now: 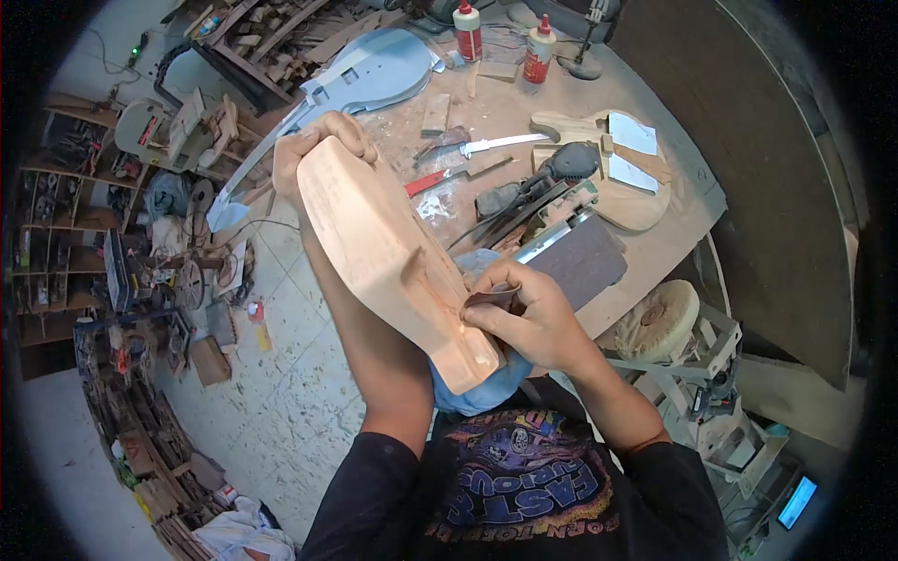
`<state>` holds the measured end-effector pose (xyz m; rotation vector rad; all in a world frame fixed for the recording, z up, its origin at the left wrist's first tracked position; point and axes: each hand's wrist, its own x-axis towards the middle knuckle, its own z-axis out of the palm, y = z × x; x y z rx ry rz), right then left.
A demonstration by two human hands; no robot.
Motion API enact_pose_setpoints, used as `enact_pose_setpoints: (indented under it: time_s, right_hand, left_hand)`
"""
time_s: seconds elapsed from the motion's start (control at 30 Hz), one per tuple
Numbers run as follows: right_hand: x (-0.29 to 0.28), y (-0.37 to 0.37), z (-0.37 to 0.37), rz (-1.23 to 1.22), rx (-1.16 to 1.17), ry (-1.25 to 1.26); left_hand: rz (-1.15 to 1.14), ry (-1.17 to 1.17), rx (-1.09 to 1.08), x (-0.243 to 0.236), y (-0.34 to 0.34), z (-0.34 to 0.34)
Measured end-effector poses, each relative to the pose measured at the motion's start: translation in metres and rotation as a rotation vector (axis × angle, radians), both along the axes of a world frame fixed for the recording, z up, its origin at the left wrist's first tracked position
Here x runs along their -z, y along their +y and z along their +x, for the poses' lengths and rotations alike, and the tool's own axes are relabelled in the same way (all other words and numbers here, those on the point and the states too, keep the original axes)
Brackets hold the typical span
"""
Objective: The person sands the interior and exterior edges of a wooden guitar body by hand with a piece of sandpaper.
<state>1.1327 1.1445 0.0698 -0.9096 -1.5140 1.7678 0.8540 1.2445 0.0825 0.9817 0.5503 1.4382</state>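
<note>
A pale, shaped wooden guitar body [369,238] is tilted up in front of me. My left hand [323,140] grips its upper end, fingers curled over the edge. My right hand [528,318] pinches a folded piece of brown sandpaper [491,296] against a carved recess near the body's lower right. Blue cloth [477,385] lies behind the lower end of the wood.
The workbench [683,187] holds a belt sander [580,257], knives [496,143], two glue bottles [538,51], a blue-grey guitar body [383,70] and a second wooden body [631,206]. Cluttered shelves [70,215] stand left; a dark board [730,140] stands right.
</note>
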Motion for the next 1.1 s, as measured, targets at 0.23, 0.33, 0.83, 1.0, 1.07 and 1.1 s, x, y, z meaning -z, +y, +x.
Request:
enact_pose_setpoints:
  time_s: [0.23,0.33,0.83,1.0,1.07,1.1]
  right_hand:
    - [-0.006,0.022,-0.047,0.421,0.223,0.078]
    - [0.009,0.007,-0.033,0.323,0.153,0.031]
    - [0.000,0.014,-0.043,0.403,0.246,-0.027]
    - [-0.012,0.020,-0.049,0.403,0.288,-0.008]
    - [-0.008,0.020,-0.052,0.437,0.324,-0.003]
    - [-0.002,0.011,-0.047,0.370,0.258,-0.012]
  left_hand:
    - [0.032,0.079,0.058,-0.002,0.005,0.001]
    - [0.101,0.085,0.035,0.005,0.009,-0.007]
    - [0.123,0.082,0.145,0.008,0.018,-0.010]
    - [0.103,0.125,0.143,0.001,0.015,-0.005]
    - [0.111,0.104,0.169,0.006,0.016,-0.005]
    - [0.116,0.106,0.162,0.005,0.011,-0.013]
